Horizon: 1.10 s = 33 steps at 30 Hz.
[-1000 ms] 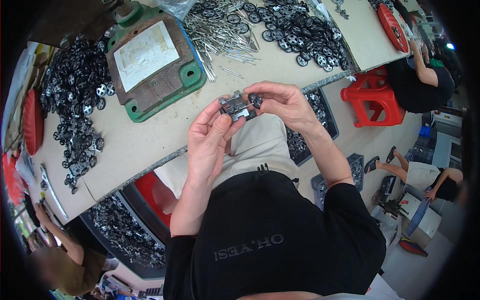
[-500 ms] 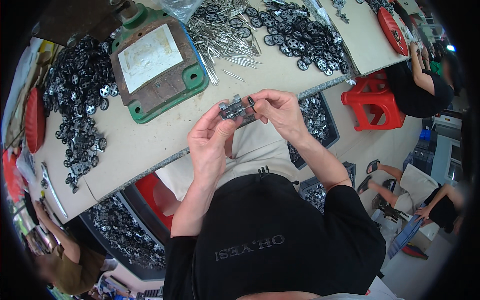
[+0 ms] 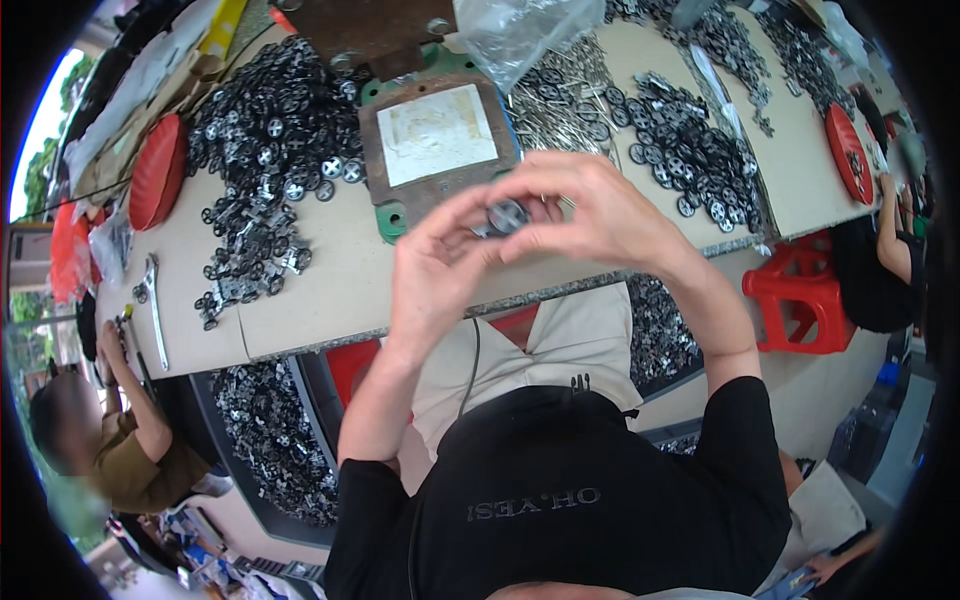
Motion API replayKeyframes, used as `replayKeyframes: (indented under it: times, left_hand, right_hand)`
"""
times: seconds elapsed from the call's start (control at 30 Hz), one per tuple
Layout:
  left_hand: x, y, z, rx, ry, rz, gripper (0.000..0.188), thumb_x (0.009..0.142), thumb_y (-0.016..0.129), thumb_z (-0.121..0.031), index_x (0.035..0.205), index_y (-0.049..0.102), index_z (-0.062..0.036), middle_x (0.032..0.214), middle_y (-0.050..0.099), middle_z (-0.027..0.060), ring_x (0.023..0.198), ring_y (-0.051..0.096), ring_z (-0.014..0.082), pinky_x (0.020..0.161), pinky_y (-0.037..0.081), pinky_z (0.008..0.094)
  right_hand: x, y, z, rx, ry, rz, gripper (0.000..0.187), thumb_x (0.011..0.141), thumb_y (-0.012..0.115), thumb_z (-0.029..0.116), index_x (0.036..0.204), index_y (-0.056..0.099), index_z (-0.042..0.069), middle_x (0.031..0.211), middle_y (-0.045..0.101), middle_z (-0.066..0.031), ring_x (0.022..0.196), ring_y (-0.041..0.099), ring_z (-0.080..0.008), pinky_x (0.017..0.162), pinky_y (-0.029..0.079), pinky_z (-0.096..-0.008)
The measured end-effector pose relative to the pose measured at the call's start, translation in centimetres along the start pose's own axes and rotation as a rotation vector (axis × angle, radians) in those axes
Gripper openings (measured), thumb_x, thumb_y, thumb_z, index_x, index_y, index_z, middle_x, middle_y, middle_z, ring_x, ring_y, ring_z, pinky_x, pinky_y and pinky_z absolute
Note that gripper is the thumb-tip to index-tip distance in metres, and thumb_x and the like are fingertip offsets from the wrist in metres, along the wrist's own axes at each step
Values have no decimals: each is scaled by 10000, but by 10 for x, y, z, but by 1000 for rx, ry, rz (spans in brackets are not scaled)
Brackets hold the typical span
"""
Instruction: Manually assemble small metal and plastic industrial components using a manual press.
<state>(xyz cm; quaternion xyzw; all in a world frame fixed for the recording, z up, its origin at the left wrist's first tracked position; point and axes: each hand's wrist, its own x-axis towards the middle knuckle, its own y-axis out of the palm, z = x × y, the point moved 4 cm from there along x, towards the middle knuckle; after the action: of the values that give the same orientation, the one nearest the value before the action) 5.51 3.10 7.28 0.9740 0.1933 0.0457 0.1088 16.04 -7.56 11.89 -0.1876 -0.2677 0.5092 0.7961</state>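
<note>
I have both hands raised over the near edge of the table [image 3: 330,310], in front of a green-edged metal base [image 3: 375,150] topped with a white sheet [image 3: 437,134]. A small wheeled part [image 3: 508,215] sits between them, its dark wheel facing up at me. The left hand [image 3: 435,270] has its fingers drawn in narrow, holding the part; the right hand [image 3: 600,215] arches around it, thumb below, but blur and overlap mean I cannot tell whether its fingertips grip. Toward the table's left edge I see a dark heap of wheels and parts [image 3: 265,120] and a red dish [image 3: 158,172]; a wrench [image 3: 155,310] lies near the near-left corner. Right of the base, metal rods [image 3: 565,115] lie beside more black wheels [image 3: 695,165].
</note>
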Motion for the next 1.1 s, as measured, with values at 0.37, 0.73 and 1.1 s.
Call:
replayKeyframes:
  times: [0.37,0.73,1.1]
  left_hand:
    - [98,-79,6,582,159,-292,284,700,701,-131,946,665,7,911,657,110,771,618,152,688,466,271]
    - [91,-75,-11,806,472,-335,215,682,666,-115,840,642,30,860,611,159,785,585,275,705,459,351]
    - [87,-66,-6,753,420,-282,257,697,665,-120,917,649,11,885,614,155,869,560,271,807,385,349]
  right_hand:
    - [39,-71,-22,-187,83,-173,316,809,646,176,1097,620,48,910,640,-47,748,566,-68,603,435,-196]
    - [85,-192,70,-45,-64,-441,219,876,586,203,889,643,-8,648,561,26,563,480,-26,495,381,-169]
    - [201,-287,150,119,-139,-618,766,799,490,635,1177,442,-30,985,535,-191,838,558,-239,726,486,-321]
